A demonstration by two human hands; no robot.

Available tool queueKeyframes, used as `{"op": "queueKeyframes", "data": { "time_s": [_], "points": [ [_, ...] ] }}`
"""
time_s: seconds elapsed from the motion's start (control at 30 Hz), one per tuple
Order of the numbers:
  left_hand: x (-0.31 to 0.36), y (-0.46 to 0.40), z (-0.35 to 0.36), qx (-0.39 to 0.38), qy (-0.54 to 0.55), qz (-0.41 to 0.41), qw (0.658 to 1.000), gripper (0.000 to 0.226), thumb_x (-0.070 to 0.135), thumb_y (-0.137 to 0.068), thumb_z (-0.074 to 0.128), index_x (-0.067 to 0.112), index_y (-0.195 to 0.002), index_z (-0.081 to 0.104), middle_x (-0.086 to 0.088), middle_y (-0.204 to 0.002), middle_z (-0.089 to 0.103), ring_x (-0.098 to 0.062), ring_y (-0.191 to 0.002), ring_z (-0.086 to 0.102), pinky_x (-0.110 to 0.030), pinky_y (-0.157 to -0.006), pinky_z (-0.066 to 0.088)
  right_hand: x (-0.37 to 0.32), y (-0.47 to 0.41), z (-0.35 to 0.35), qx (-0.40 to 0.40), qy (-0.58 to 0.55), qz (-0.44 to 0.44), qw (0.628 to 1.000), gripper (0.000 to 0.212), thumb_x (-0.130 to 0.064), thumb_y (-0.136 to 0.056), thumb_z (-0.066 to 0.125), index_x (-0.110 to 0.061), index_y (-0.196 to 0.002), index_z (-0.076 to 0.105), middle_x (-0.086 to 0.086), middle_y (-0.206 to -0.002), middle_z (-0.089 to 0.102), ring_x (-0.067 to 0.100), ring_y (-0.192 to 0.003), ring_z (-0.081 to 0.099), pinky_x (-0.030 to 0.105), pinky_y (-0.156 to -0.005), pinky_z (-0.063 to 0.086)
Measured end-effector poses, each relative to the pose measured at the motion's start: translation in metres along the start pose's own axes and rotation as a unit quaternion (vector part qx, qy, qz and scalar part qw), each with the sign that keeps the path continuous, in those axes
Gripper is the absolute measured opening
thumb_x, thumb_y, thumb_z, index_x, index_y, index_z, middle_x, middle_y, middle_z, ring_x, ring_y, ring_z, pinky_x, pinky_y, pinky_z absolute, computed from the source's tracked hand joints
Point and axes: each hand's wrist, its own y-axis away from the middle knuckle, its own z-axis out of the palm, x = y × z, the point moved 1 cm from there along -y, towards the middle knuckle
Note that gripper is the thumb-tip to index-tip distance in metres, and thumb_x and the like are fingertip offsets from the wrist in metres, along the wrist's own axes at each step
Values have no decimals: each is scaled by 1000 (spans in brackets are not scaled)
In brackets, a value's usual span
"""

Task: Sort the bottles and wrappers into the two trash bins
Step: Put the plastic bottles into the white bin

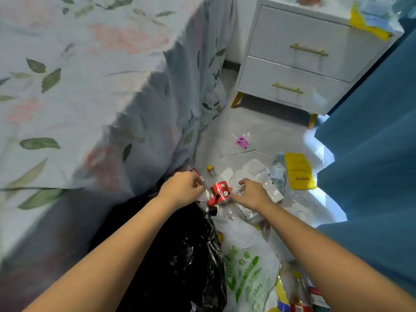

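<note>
Grey floor (258, 129) runs between a bed with a floral sheet (90, 86) on the left and a blue curtain (371, 154) on the right, with litter heaped in the middle. At the heap's centre lies a clear bottle with a red label (218, 192) and a gold cap, its cap pointing away. A second bottle with a pale blue label (278, 173) lies to its right; two bottles can be counted with certainty, and other clear plastic around them is too jumbled to number. The left hand (183, 188) is curled just left of the red-labelled bottle, pinching a small wrapper (199, 175) whose edge shows past the fingers. The right hand (252, 194) is bent over clear wrappers (267, 188), fingertips on them; whether it grips one I cannot tell. A yellow packet (298, 171) lies far right, a pink-tagged clear packet (242, 141) farther off. Nearest are two bags: a black bag (180, 255) on the left, a white bag with green print (247, 266) beside it. A white two-drawer nightstand (304, 59) stands far behind.
</note>
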Motion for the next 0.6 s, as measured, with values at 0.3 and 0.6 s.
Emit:
{"op": "queueKeyframes", "data": {
  "time_s": [0.3,0.6],
  "points": [
    [-26,-48,19,-24,-5,-3,1000,12,31,-82,56,28,-80,67,3,-84,73,-15,-82,66,-31,-76,54,10,-68,78,0,-2,44,999,63,-42,-71,77,-6,-115,48,14,-112,60,28,-96,58,31,-75,45],
    [-30,-55,19,2,25,-11,1000,17,29,-83,59,20,-93,70,2,-86,71,-20,-92,66,-31,-83,53,23,-84,102,50,-35,26,998,64,-62,-52,71,-13,-91,58,4,-83,62,20,-73,61,30,-62,52]
  ]
}}
